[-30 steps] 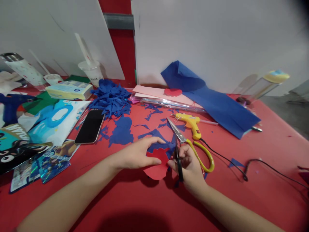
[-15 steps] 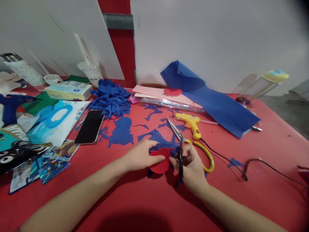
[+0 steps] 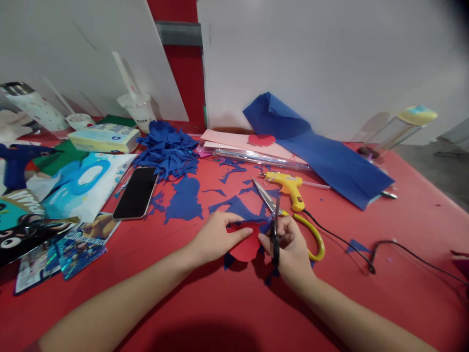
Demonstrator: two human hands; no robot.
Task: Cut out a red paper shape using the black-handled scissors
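My left hand (image 3: pixel 222 238) pinches a red paper cutout (image 3: pixel 246 248) together with blue paper behind it, its thumb lying over the red face. In my right hand (image 3: pixel 293 249) is a pair of black-handled scissors (image 3: pixel 275 239), held upright at the right edge of the papers. How far the blades are apart cannot be made out. Just beyond that hand lie larger scissors with yellow handles (image 3: pixel 319 239), partly hidden behind it. Blue scraps (image 3: pixel 234 206) are scattered on the table past my fingers, beside a blue cut-out shape (image 3: pixel 183 199).
A yellow glue gun (image 3: pixel 289 186) with a black cord lies right of centre. Behind it are a long blue sheet (image 3: pixel 330 154) and pink paper (image 3: pixel 234 139). Leftward are a blue scrap pile (image 3: pixel 166 149), a phone (image 3: pixel 135 193), a tissue pack (image 3: pixel 106 138) and a cup (image 3: pixel 137 108).
My left hand's grip has shifted slightly and the red cutout has tilted, showing less of its scalloped upper edge. The scissors have turned a little in my right hand.
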